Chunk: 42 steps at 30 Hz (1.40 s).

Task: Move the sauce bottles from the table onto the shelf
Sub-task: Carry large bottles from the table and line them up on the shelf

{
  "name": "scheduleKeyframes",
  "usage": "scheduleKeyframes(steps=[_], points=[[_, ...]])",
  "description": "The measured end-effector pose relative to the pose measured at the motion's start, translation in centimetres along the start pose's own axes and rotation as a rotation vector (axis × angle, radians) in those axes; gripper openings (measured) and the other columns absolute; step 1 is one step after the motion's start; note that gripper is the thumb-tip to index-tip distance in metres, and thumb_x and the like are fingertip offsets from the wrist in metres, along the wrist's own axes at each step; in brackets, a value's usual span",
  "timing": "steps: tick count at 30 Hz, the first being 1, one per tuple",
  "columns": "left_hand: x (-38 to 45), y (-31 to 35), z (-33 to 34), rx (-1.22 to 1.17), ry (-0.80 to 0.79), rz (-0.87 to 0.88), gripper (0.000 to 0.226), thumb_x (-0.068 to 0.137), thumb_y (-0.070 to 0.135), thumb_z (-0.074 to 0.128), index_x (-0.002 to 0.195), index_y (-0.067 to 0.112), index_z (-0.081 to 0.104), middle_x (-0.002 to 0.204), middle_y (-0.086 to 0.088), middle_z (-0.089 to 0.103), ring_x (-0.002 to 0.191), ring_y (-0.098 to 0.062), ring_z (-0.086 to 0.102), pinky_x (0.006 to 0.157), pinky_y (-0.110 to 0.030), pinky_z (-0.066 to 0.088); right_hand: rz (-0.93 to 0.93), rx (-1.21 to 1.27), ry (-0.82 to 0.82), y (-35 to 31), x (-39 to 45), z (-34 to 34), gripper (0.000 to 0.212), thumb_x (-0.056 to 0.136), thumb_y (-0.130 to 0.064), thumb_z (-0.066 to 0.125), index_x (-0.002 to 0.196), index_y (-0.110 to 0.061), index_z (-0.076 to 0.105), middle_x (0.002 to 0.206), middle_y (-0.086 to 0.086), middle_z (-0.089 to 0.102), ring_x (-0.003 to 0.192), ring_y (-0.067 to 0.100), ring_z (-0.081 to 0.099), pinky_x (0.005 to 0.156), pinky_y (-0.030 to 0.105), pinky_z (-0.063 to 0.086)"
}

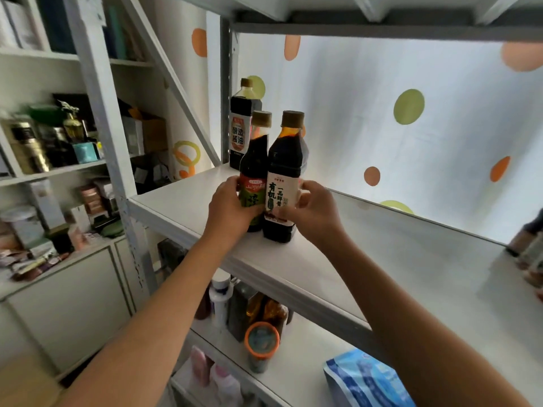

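White shelf board [182, 198] carries three dark sauce bottles at its left end, and two of them are in hand. The left hand [232, 207] wraps its fingers [227, 186] round the green-labelled sauce bottle [253, 183]; the right hand [316, 212] grips the cream-labelled soy sauce bottle [282, 183], thumb across the front of the label and the other fingers curled behind. Both bottles stand upright near the board's front edge, touching or very nearly touching each other. A third soy sauce bottle [241, 127] already stands at the back, beside the grey upright post [225, 92].

The step in hand looks like setting this pair down. To do it well, I would make sure both bases sit flat on the board before either grip loosens, then slide the pair back towards the rear bottle so nothing stands close to the front edge. Keep them upright while pushing; these are tall and narrow, and a push high on the body would tip them, so press low, near the label's bottom. Loosen one hand at a time, checking each bottle stays put. The desk is out of view, so how many bottles remain cannot be told.
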<state>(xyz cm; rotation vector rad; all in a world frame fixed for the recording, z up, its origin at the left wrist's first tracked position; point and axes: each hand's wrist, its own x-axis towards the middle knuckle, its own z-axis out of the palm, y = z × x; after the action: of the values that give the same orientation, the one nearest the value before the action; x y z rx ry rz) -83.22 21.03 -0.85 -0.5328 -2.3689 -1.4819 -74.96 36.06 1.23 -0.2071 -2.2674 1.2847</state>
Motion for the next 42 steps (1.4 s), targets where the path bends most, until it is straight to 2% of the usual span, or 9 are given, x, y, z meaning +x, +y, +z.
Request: scheduleKeyframes(steps=[5, 9, 14, 18, 21, 27, 33, 36, 42], points=[[3.3, -0.7, 1.4, -0.015, -0.046, 0.008, 0.060, 0.078, 0.025, 0.079, 0.129, 0.016, 0.049, 0.128, -0.002, 0.059, 0.117, -0.023, 0.056, 0.097, -0.035, 0.045, 0.019, 0.041, 0.030, -1.2, 2.2, -1.7, 0.064, 0.067, -0.023, 0.091, 0.121, -0.012, 0.060, 0.105, 0.004, 0.076, 0.090, 0.019, 0.074, 0.078, 0.037, 0.062], [7.8, -1.8, 2.9, 0.000, -0.093, -0.026, 0.063, 0.080, 0.026, 0.078, 0.134, 0.014, 0.047, 0.132, -0.006, 0.058, 0.121, -0.027, 0.054, 0.099, -0.037, 0.044, 0.001, -0.019, 0.045, -0.6, 5.2, -2.6, 0.065, 0.068, -0.022, 0.090, 0.124, -0.012, 0.058, 0.112, 0.003, 0.074, 0.097, 0.022, 0.072, 0.082, 0.038, 0.061], [13.1, -2.7, 5.5, -0.028, -0.121, -0.078, 0.064, 0.080, 0.022, 0.078, 0.136, 0.013, 0.047, 0.134, -0.006, 0.056, 0.124, -0.026, 0.052, 0.101, -0.036, 0.041, 0.006, -0.051, 0.031, 2.2, 8.5, -2.5, 0.061, 0.069, -0.021, 0.089, 0.122, -0.013, 0.059, 0.112, 0.002, 0.073, 0.099, 0.022, 0.070, 0.066, 0.021, 0.053], [16.4, -4.1, 7.5, -0.019, -0.058, -0.068, 0.062, 0.080, 0.023, 0.078, 0.134, 0.014, 0.050, 0.134, -0.008, 0.053, 0.125, -0.028, 0.050, 0.104, -0.041, 0.041, 0.011, -0.029, 0.029, 4.1, 11.4, -2.8, 0.060, 0.071, -0.021, 0.089, 0.123, -0.013, 0.059, 0.113, 0.003, 0.073, 0.100, 0.022, 0.070, 0.057, 0.015, 0.048], [18.1, -4.8, 8.3, -0.013, -0.059, -0.044, 0.058, 0.081, 0.020, 0.076, 0.132, 0.012, 0.051, 0.134, -0.008, 0.054, 0.125, -0.027, 0.050, 0.104, -0.040, 0.040, 0.005, -0.018, 0.036, 5.1, 13.1, -2.6, 0.059, 0.069, -0.022, 0.090, 0.120, -0.014, 0.059, 0.110, 0.002, 0.074, 0.097, 0.021, 0.071, 0.059, 0.017, 0.051], [20.8, -6.3, 9.9, 0.013, -0.007, -0.016, 0.051, 0.081, 0.025, 0.076, 0.125, 0.011, 0.053, 0.130, -0.008, 0.058, 0.121, -0.027, 0.053, 0.098, -0.035, 0.042, 0.036, 0.062, 0.143, 6.0, 16.0, -1.3, 0.052, 0.068, -0.017, 0.090, 0.112, -0.016, 0.063, 0.101, 0.000, 0.075, 0.093, 0.020, 0.072, 0.079, 0.037, 0.061], [21.5, -7.1, 10.9, -0.056, 0.095, 0.013, 0.049, 0.079, 0.029, 0.078, 0.121, 0.013, 0.059, 0.121, -0.006, 0.064, 0.110, -0.023, 0.060, 0.092, -0.030, 0.046, 0.045, 0.038, 0.180, 6.2, 18.2, -0.2, 0.055, 0.068, -0.017, 0.089, 0.116, -0.015, 0.062, 0.105, 0.000, 0.074, 0.096, 0.021, 0.071, 0.083, 0.040, 0.060], [21.5, -7.2, 11.2, -0.018, 0.161, 0.047, 0.049, 0.077, 0.030, 0.079, 0.118, 0.011, 0.061, 0.122, -0.009, 0.061, 0.110, -0.023, 0.057, 0.096, -0.033, 0.047, 0.058, 0.031, 0.184, 6.5, 19.0, 0.4, 0.056, 0.069, -0.016, 0.090, 0.117, -0.016, 0.061, 0.107, 0.000, 0.073, 0.098, 0.021, 0.070, 0.082, 0.038, 0.060], [21.4, -7.3, 11.8, -0.111, 0.201, -0.091, 0.044, 0.077, 0.025, 0.080, 0.111, 0.009, 0.057, 0.115, -0.007, 0.064, 0.106, -0.022, 0.061, 0.086, -0.027, 0.046, 0.112, 0.053, 0.183, 7.2, 20.7, 2.2, 0.059, 0.069, -0.013, 0.089, 0.120, -0.013, 0.060, 0.111, 0.005, 0.073, 0.101, 0.025, 0.070, 0.077, 0.033, 0.061]])
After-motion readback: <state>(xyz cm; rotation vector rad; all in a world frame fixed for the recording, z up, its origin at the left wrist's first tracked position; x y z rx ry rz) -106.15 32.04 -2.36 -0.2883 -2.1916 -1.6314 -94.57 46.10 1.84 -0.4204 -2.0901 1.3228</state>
